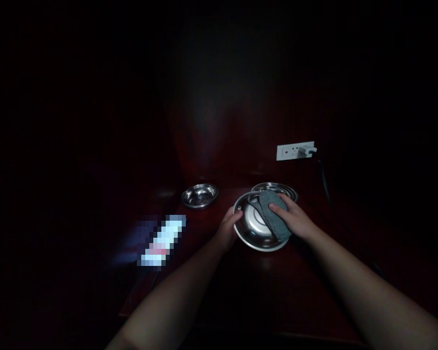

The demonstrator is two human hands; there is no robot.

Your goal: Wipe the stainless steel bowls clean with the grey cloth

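Note:
A shiny steel bowl [253, 226] is held up over the dark red table, its hollow turned toward me. My left hand [229, 227] grips its left rim, thumb on the inside and fingers hidden behind. In my right hand [291, 215] is a folded grey-green cloth [275, 218], pressed across the bowl's right side and over the rim. Behind the held bowl, partly covered by it and by my right hand, lies more round steel dishware [272, 186]. Another steel bowl [200, 195] stands upright on the table, to the left.
A blurred-out lit screen [164, 241] lies on the left of the table [219, 287]. On the back wall is a white socket [288, 151] with a charger [308, 149] plugged in; a dark cable [324, 182] hangs at its right. The surroundings are very dark.

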